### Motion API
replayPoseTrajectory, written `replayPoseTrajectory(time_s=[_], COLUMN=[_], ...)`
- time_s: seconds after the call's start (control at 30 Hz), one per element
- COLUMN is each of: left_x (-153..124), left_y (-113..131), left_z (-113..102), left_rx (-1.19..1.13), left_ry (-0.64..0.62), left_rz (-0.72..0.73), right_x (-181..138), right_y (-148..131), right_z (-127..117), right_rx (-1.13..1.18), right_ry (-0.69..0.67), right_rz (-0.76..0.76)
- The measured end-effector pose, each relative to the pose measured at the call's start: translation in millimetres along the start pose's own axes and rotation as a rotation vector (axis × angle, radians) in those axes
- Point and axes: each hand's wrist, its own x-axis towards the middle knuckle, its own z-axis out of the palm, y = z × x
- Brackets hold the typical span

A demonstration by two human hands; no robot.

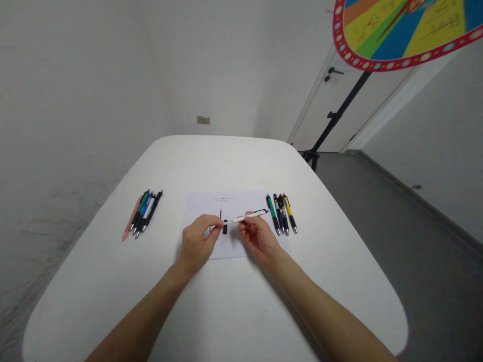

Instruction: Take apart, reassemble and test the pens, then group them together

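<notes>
My right hand [257, 235] pinches a white pen barrel [249, 216] over a white sheet of paper [211, 205], its black clip end pointing right. My left hand [199, 240] is closed in a pinch round a thin black refill [220, 213] that stands up from its fingertips. Between the two hands a small black pen part [225, 227] lies on the paper.
Several pens lie in a row [144, 212] on the white table [226, 311] left of the paper, and another group of pens [282, 212] lies to its right. A colourful prize wheel [407, 30] on a black stand rises beyond the table's far right corner, by a door.
</notes>
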Motion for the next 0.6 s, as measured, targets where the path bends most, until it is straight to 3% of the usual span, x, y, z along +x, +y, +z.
replayPoseTrajectory(time_s=[0.23,0.6], left_x=[-1.2,-2.4], left_y=[0.3,-0.3], left_z=[-0.5,1.0], left_rx=[0.009,0.007], left_ry=[-0.018,-0.049], left_rz=[0.024,0.02], right_x=[-7.1,-8.5], right_y=[-1.7,-1.6], right_z=[8.4,8.7], right_rx=[-0.057,-0.088], right_ry=[-0.014,-0.028], right_rz=[-0.075,-0.054])
